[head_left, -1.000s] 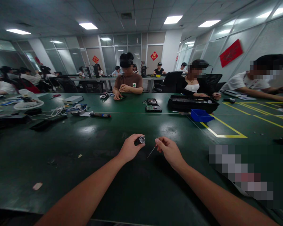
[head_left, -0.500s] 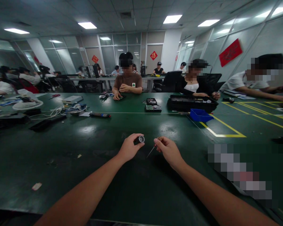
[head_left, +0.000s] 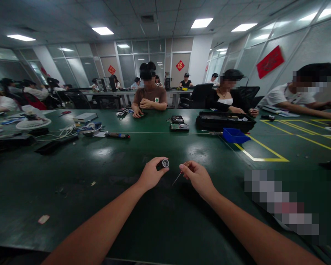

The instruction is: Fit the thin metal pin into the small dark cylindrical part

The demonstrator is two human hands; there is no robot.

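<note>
Between thumb and fingers, my left hand (head_left: 151,174) grips a small black cylinder (head_left: 164,163) whose round, silvery end faces right and toward me. What kind of part it is cannot be made out. My right hand (head_left: 197,176) is closed around a screwdriver (head_left: 177,177) with a thin metal shaft, which points down and to the left. Its handle is mostly covered by my fingers. The screwdriver's tip is apart from the cylinder, below and to the right of it. Both hands are above the green table (head_left: 143,228).
Two hard drives (head_left: 179,127) lie farther back, left of a black casing (head_left: 224,122) and a blue bin (head_left: 235,135). A black tool with a blue band (head_left: 117,135), cables (head_left: 89,127) and a white fan-like part (head_left: 33,123) are at left. Several people sit around.
My hands keep almost the same pose, still holding the cylinder and the screwdriver. The whole view has shifted very slightly.
</note>
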